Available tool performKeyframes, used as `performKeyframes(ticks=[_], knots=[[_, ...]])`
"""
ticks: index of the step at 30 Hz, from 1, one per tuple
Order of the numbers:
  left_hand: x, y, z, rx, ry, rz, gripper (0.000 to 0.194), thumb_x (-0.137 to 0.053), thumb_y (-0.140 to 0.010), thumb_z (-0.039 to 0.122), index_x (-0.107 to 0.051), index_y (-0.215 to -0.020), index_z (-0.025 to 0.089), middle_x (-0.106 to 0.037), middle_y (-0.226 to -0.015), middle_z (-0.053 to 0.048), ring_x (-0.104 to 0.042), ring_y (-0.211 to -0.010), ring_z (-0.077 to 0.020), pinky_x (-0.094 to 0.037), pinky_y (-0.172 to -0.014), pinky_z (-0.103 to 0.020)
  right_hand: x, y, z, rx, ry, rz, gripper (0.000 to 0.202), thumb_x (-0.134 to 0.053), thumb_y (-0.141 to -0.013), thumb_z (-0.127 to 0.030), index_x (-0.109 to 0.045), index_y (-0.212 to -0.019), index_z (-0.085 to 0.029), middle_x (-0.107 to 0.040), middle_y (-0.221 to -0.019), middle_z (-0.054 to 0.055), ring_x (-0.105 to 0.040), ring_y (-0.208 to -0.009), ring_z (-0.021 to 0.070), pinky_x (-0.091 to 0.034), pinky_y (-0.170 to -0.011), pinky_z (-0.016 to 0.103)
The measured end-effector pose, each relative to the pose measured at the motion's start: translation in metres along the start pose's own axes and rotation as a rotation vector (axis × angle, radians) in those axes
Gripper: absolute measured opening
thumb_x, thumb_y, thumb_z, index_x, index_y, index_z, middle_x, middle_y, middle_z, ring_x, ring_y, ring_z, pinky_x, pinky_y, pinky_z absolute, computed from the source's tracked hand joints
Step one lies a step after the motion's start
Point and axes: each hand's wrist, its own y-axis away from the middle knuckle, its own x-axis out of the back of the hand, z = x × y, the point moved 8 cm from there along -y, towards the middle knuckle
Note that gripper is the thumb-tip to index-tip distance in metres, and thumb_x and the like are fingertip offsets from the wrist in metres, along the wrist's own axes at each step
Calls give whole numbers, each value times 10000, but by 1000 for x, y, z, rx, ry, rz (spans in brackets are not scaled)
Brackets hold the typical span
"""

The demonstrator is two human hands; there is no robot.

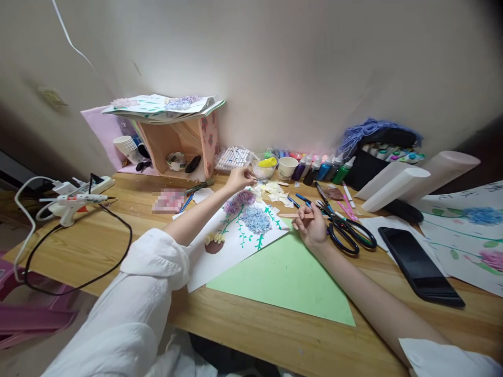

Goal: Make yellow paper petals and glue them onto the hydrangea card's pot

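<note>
My left hand (239, 179) reaches over the far edge of a white sheet (208, 264), fingers pinched together beside a clear bowl (259, 172) with a yellow thing (267, 162) in it. What the pinch holds is too small to make out. On the sheet are a purple flower cluster (239, 200), a blue one (256, 220), green vines and a brown pot shape (215, 246) with pale yellow pieces on top. My right hand (310, 225) grips a flat wooden craft stick (288, 215) that points left. Pale paper scraps (275, 192) lie between the hands. A green sheet (283, 280) lies under the white one.
Black-handled scissors (346, 230) and a phone (422, 264) lie on the right. Paint bottles (324, 170) and a paper cup (288, 167) stand along the wall. A glue gun (73, 207) with looping cables lies left, near a decorated box (176, 144).
</note>
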Motion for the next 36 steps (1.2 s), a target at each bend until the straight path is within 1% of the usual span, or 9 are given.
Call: performKeyframes(ticks=[4, 6, 9, 12, 15, 18, 23, 29, 36], knots=[[29, 42, 3, 36, 110, -19, 358, -748, -629, 240, -647, -914, 48, -686, -739, -91, -641, -662, -152, -512, -645, -278, -1, 2, -1, 6, 33, -3, 484, -442, -847, -518, -451, -489, -193, -320, -360, -64, -282, -283, 53, -325, -363, 218], [46, 77, -3, 120, 247, -48, 378, -789, -565, 276, -654, -851, 69, -690, -736, -81, -644, -683, -159, -523, -671, -294, -5, 5, 2, -4, 60, -15, 487, -429, -857, -516, -449, -492, -195, -321, -371, -60, -289, -293, 59, -335, -377, 230], [69, 134, -18, 256, 311, -34, 359, -791, -539, 359, -668, -770, 113, -701, -747, -69, -646, -696, -171, -527, -680, -305, -16, 12, 9, -29, 117, -52, 477, -421, -866, -509, -462, -506, -199, -337, -397, -56, -297, -309, 66, -348, -407, 250], [75, 178, -33, 344, 299, -97, 290, -781, -538, 365, -679, -701, 148, -703, -720, -53, -641, -663, -176, -520, -622, -290, -41, 27, 8, 12, 256, -152, 426, -447, -868, -495, -521, -561, -208, -413, -465, -35, -379, -385, 94, -370, -478, 279], [76, 202, -46, 376, 218, -116, 210, -746, -587, 340, -689, -663, 153, -693, -670, -45, -602, -594, -151, -472, -539, -251, -82, 47, -9, 210, 486, -311, 390, -446, -886, -466, -587, -628, -208, -520, -570, 11, -473, -526, 141, -363, -545, 302], [77, 213, -55, 381, 171, -104, 209, -719, -621, 350, -695, -678, 150, -691, -675, -51, -576, -575, -141, -427, -504, -235, -127, 70, -8, 319, 689, -500, 396, -378, -924, -425, -597, -671, -214, -557, -606, 28, -487, -587, 162, -366, -596, 316], [72, 222, -61, 376, 188, -167, 216, -698, -655, 358, -693, -701, 146, -688, -694, -49, -539, -567, -125, -367, -492, -224, -172, 91, 31, 361, 798, -677, 358, -311, -946, -362, -553, -721, -223, -523, -583, 5, -480, -561, 150, -367, -601, 300], [73, 221, -58, 289, 112, -128, 170, -659, -700, 329, -698, -727, 166, -677, -718, -23, -514, -630, -125, -368, -568, -232, -189, 91, 62, 499, 907, -733, 339, -277, -958, -268, -496, -705, -217, -480, -576, -6, -450, -541, 131, -349, -587, 271], [75, 219, -52, 179, -15, -93, 106, -633, -737, 277, -688, -727, 187, -663, -738, 5, -516, -684, -121, -376, -629, -232, -192, 94, 66, 621, 932, -786, 302, -286, -960, -227, -483, -733, -202, -464, -584, -9, -429, -556, 127, -351, -586, 261]])
